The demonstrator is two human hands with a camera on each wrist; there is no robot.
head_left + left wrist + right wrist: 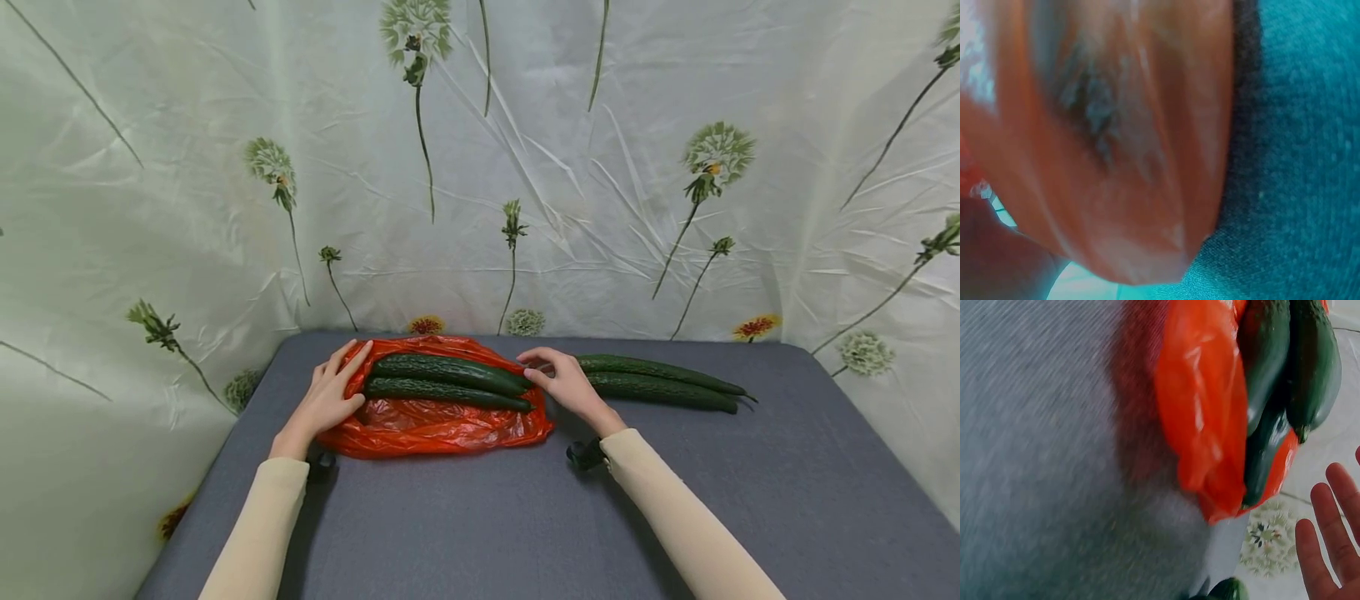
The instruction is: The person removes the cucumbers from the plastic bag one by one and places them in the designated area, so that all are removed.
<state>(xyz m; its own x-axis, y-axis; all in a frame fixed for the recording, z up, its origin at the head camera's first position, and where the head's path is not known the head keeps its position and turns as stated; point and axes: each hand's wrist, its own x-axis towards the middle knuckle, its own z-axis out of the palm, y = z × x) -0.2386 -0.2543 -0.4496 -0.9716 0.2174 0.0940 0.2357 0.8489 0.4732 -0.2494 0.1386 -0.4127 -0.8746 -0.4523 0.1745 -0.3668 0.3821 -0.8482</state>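
A red plastic bag (450, 433) lies on the table with its mouth spread wide, and two dark green cucumbers (450, 372) show side by side in it. In the right wrist view a third cucumber (1265, 456) lies beneath those two. My left hand (326, 404) rests on the bag's left end, fingers extended and thumb apart; the left wrist view is mostly filled by blurred red plastic. My right hand (566, 383) hovers at the bag's right end, by the cucumber tips. Its fingers (1335, 525) look straight and hold nothing in the right wrist view.
Two more cucumbers (660, 392) lie together on the table, right of the bag and partly behind my right hand. Grey-blue cloth covers the table (465, 525). A pale curtain (600, 192) with a dandelion print hangs along the back and sides.
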